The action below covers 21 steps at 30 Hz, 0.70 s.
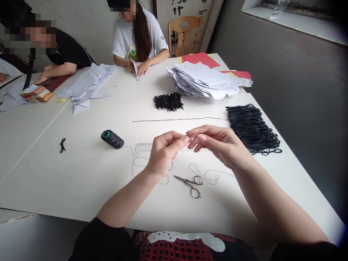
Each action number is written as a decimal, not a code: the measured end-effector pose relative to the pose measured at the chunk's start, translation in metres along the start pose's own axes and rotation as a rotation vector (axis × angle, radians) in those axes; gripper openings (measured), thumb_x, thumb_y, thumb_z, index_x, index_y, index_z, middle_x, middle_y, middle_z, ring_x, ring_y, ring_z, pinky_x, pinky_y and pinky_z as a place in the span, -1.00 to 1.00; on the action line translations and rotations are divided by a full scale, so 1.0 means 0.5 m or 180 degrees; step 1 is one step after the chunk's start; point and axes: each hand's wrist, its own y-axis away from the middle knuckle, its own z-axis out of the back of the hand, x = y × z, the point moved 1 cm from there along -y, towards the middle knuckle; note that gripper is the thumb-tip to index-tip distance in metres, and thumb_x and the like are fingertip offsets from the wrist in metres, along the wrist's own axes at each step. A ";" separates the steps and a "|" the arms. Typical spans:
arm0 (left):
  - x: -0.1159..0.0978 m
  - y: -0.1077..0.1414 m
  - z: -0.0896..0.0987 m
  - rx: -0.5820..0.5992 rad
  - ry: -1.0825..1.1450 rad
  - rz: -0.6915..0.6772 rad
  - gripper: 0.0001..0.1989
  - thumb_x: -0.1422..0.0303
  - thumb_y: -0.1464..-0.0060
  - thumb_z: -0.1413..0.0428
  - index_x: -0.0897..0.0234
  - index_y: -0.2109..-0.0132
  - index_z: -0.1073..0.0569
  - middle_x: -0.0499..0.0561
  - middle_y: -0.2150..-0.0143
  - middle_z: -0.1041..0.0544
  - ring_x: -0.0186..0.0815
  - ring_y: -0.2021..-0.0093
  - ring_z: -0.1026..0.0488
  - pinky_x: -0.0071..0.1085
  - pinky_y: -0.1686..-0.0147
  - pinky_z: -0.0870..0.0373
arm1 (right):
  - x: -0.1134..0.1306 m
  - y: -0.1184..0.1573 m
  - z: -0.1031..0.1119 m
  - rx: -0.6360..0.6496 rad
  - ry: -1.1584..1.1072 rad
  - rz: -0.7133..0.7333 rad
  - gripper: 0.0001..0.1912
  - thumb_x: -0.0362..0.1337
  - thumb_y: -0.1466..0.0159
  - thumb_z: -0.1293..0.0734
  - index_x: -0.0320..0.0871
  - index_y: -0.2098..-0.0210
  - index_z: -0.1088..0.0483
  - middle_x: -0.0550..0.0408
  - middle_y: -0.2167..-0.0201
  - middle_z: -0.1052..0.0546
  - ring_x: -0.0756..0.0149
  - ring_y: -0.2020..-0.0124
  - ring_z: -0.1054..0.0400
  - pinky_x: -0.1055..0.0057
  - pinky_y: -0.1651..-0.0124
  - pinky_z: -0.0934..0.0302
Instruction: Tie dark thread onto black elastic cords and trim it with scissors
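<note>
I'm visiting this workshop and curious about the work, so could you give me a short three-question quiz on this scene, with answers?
1. True or false: the left hand holds the steel scissors.
2. Which of these lies closest to the right hand?
A) the bundle of black loops
B) the stack of white paper
C) the red card
3. Fill in the gap: the dark thread spool lies on its ____.

Key: 1. False, they lie on the white table. 2. A. 3. Side.
</note>
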 end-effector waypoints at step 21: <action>-0.009 0.001 -0.006 0.0142 -0.0101 0.0013 -0.71 0.15 0.07 -0.32 0.27 0.51 -0.52 -0.16 0.67 -0.19 -0.53 0.64 0.01 -0.46 0.64 0.05 | -0.038 -0.010 -0.017 -0.0281 -0.1039 -0.0885 -0.82 -0.17 0.08 -0.61 0.00 0.48 -0.61 0.17 0.45 -0.56 0.54 0.55 -0.13 0.49 0.45 -0.22</action>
